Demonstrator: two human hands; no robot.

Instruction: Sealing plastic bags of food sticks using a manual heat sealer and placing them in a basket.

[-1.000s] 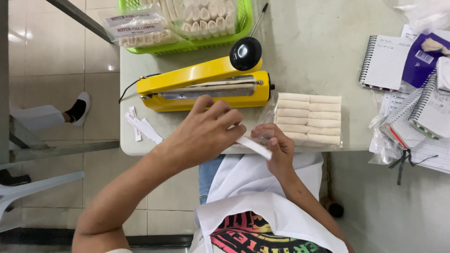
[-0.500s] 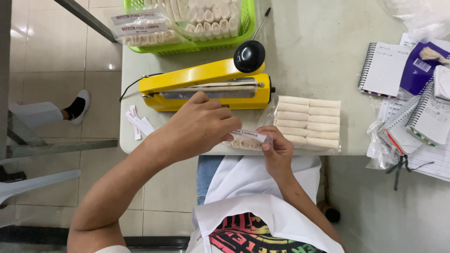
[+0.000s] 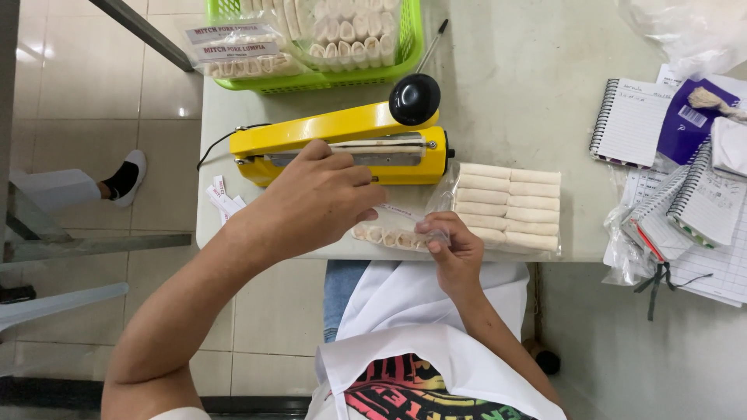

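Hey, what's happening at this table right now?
A person seated at the table works a clear bag of pale rolls at its near edge. The left hand and right hand both pinch the bag's top, just in front of a yellow heat sealer. Another filled bag lies beside it; a green basket holds more.

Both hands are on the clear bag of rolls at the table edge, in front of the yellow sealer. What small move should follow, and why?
Probably slide the paper label fully into the bag of rolls. The left hand pinches the slip at the bag's mouth, the right hand holds that mouth, and the yellow heat sealer sits just behind, not yet in use.
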